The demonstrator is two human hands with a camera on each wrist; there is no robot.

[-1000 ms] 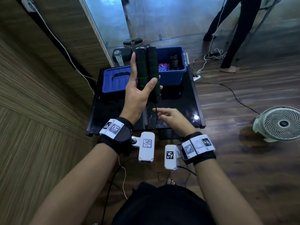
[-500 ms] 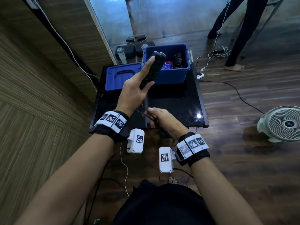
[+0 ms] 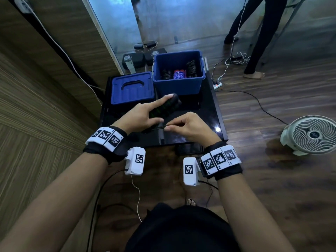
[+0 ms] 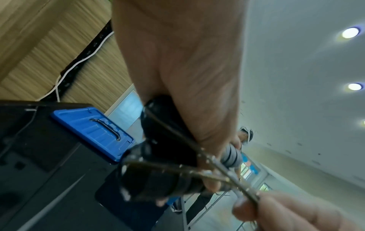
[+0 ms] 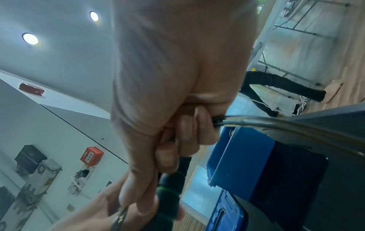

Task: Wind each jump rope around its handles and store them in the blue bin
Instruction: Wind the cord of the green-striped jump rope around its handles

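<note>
Centre of frame, above tabletop: our left hand grips paired jump-rope handles, steadying them for winding; right hand pinches cord taut. Blue bin (bundles already inside) waits open behind.

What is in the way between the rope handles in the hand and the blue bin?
Nothing visible. The left hand holds the handles just in front of the blue bin, whose top is open; its lid lies beside it. The right hand pinches the rope, not yet wound.
</note>
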